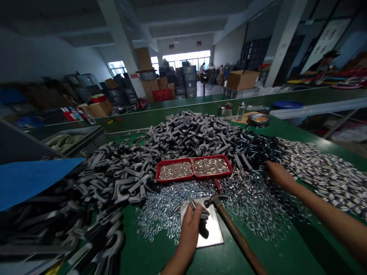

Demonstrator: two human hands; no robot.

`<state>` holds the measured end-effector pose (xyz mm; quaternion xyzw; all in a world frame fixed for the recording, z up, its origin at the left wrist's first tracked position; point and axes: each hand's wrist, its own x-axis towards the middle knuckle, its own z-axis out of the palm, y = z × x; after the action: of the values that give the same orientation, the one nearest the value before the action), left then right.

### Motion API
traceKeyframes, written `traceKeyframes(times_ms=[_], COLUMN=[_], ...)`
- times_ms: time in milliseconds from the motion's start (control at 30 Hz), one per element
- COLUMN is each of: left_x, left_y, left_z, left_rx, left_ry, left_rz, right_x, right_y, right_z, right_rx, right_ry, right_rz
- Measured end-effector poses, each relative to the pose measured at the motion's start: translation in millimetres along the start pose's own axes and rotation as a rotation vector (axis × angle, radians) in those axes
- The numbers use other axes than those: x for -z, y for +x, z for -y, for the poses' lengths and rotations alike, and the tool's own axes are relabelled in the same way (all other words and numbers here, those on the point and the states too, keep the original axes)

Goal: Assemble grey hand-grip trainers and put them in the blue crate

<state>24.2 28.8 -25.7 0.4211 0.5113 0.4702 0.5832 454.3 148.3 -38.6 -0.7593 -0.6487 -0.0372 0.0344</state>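
Observation:
My left hand (191,221) is closed round a small metal part with a spring-like coil (193,205), over a shiny metal plate (213,233). A hammer (229,223) with a wooden handle lies against the plate's right side. My right hand (277,173) reaches to the edge of a pile of dark parts with silvery pins (256,147); its fingertips are hidden among them. Small rings (163,210) and larger rings (258,217) spread around the plate. Two red trays (157,176) (231,170) of small metal pins stand beyond it.
Grey hooked parts (195,133) are heaped at the back and left. Silvery cylinders (329,172) cover the right. A grey bin (94,139) and blue sheet (37,177) are at left; jars (241,110) and a metal bowl (258,119) stand behind.

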Motion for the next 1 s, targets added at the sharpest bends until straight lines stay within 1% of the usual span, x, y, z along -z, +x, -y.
traceKeyframes(times_ms=[67, 100, 133, 167, 200, 267, 333, 367, 433, 500, 567, 633, 733, 833, 867, 900, 933, 1000], left_x=[4.4, 6.2, 7.2, 7.3, 6.6, 3.4, 0.8, 0.7, 3.9, 10.7, 18.2, 23.8, 26.6, 25.6, 25.3, 25.2, 25.5, 26.8], left_y=[2.1, 3.4, 4.6, 5.6, 6.0, 5.1, 1.6, -0.8, -5.7, -9.8, -12.8, -15.0, -17.8, -20.0, -20.3, -20.2, -19.8, -17.9], left_z=[-2.5, -2.1, -1.2, -0.1, 0.6, -0.3, -4.0, -6.2, -9.7, -10.8, -10.4, -10.9, -16.5, -24.6, -26.4, -27.2, -26.9, -23.6], left_rx=[-0.004, -0.006, -0.007, -0.01, -0.012, -0.017, -0.026, -0.035, -0.061, -0.083, -0.089, -0.081, -0.069, -0.097, -0.12, -0.15, -0.184, -0.249], left_ry=[-0.056, -0.092, -0.13, -0.162, -0.186, -0.193, -0.153, -0.123, -0.063, -0.012, 0.029, 0.059, 0.08, 0.123, 0.151, 0.188, 0.232, 0.33], left_rz=[-0.025, -0.037, -0.042, -0.042, -0.038, -0.026, -0.005, 0.011, 0.038, 0.031, 0.006, 0.007, 0.046, 0.07, 0.064, 0.052, 0.037, 0.01], right_x=[10.4, 15.0, 19.6, 24.6, 30.3, 42.9, 53.6, 57.3, 60.1, 57.8, 52.7, 47.7, 44.4, 46.9, 48.4, 50.0, 51.5, 53.2], right_y=[-18.8, -31.9, -47.6, -65.8, -85.2, -122.0, -147.5, -155.0, -162.7, -166.2, -169.4, -172.6, -174.8, -173.9, -173.6, -173.8, -174.4, -176.9], right_z=[6.4, 16.5, 31.9, 52.2, 76.6, 131.6, 182.5, 202.5, 228.9, 239.4, 240.4, 237.7, 233.9, 236.6, 239.8, 244.0, 249.0, 259.4], right_rx=[0.01, 0.03, 0.06, 0.115, 0.188, 0.336, 0.445, 0.493, 0.588, 0.676, 0.735, 0.732, 0.699, 0.725, 0.689, 0.617, 0.518, 0.289], right_ry=[0.057, 0.101, 0.184, 0.397, 0.573, 0.763, 0.825, 0.84, 0.841, 0.831, 0.83, 0.857, 0.907, 0.981, 1.042, 1.136, 1.257, 1.521], right_rz=[-0.047, -0.059, -0.078, -0.078, -0.042, -0.031, -0.027, -0.03, -0.029, -0.02, -0.005, -0.004, -0.01, 0.049, 0.096, 0.175, 0.294, 0.618])
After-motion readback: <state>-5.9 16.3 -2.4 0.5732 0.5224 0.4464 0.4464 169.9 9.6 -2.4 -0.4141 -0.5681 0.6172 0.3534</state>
